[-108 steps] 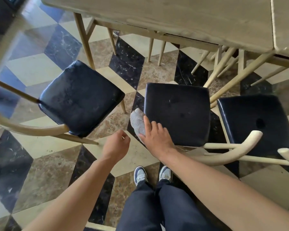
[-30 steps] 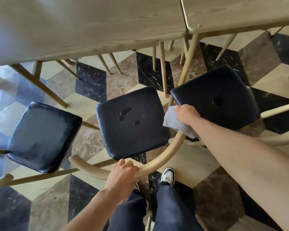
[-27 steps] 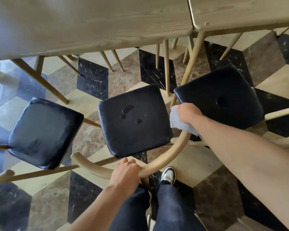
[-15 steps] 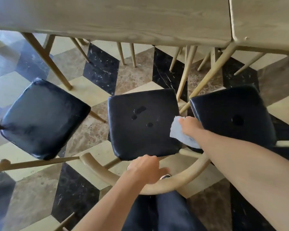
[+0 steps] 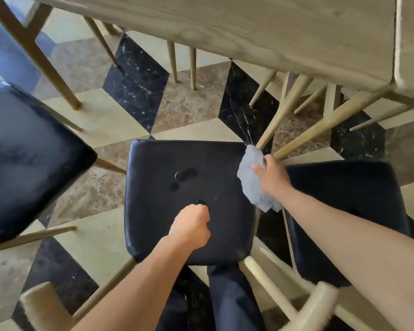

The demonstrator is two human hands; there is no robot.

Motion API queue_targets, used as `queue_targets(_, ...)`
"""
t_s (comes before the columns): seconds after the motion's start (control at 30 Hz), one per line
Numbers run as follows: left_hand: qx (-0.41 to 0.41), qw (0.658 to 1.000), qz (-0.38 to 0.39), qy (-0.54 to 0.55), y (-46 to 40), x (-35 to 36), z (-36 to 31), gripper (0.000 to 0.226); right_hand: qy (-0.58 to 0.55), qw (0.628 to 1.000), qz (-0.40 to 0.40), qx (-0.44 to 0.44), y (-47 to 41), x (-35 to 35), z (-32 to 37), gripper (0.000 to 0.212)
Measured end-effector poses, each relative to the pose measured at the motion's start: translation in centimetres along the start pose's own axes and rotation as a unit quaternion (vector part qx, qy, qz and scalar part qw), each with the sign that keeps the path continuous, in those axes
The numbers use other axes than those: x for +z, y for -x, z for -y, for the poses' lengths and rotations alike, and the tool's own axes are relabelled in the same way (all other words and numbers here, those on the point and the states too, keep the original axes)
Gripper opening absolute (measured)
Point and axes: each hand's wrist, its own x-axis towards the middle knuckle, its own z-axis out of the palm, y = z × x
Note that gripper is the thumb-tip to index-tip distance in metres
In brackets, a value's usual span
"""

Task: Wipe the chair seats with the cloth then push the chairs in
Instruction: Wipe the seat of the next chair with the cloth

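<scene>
Both forearms are bare from the bottom edge of the view up to the wrists, with no sleeve, watch, band or ring showing on them. The left hand (image 5: 192,225) and the right hand (image 5: 270,179) are ungloved. Between the arms run dark navy trousers of smooth woven cloth (image 5: 227,297), creased lengthwise; whether they are plain or faintly patterned is unclear in the blur.
</scene>
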Motion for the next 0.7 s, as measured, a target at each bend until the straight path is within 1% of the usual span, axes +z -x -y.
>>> queue_targets(0.07,-0.005,0.999,-0.044,0.031,-2.3,0.1,-0.8,0.039,0.002,0.998,-0.060,-0.036,-3.6,-1.0,0.1,0.037)
queue_targets(0.17,-0.037,0.991,-0.084,0.099,-5.6,0.5,-1.7,0.041,0.062,0.990,-0.098,-0.084,-8.3,-1.3,-0.4,0.037)
queue_targets(0.23,-0.070,0.984,-0.109,0.122,-7.1,0.8,-1.7,0.033,0.121,0.985,-0.071,-0.097,-10.3,-0.4,-0.6,0.045)
queue_targets(0.3,-0.103,0.975,-0.118,0.155,-8.1,1.1,-1.5,0.024,0.147,0.987,-0.011,-0.071,-10.8,1.7,-0.9,0.053)
queue_targets(0.33,-0.115,0.972,-0.121,0.164,-8.7,1.4,-1.3,0.019,0.149,0.987,0.006,-0.057,-10.9,2.9,-1.0,0.057)
queue_targets(0.4,-0.127,0.970,-0.130,0.160,-9.5,1.7,-0.9,0.012,0.144,0.989,-0.014,-0.035,-10.4,4.9,-1.0,0.063)
queue_targets(0.47,-0.147,0.969,-0.141,0.141,-10.0,2.1,-0.5,0.015,0.156,0.986,-0.053,-0.038,-9.9,6.3,-1.1,0.067)
queue_targets(0.53,-0.168,0.966,-0.149,0.125,-10.0,2.4,-0.2,0.023,0.201,0.976,-0.068,-0.054,-9.2,6.9,-1.1,0.069)
queue_targets(0.6,-0.186,0.962,-0.152,0.128,-9.9,2.4,-0.1,0.028,0.245,0.965,-0.065,-0.074,-8.4,7.3,-1.2,0.070)
queue_targets(0.7,-0.197,0.959,-0.163,0.126,-9.1,1.7,0.4,0.034,0.303,0.941,-0.029,-0.146,-6.3,7.7,-1.7,0.073)
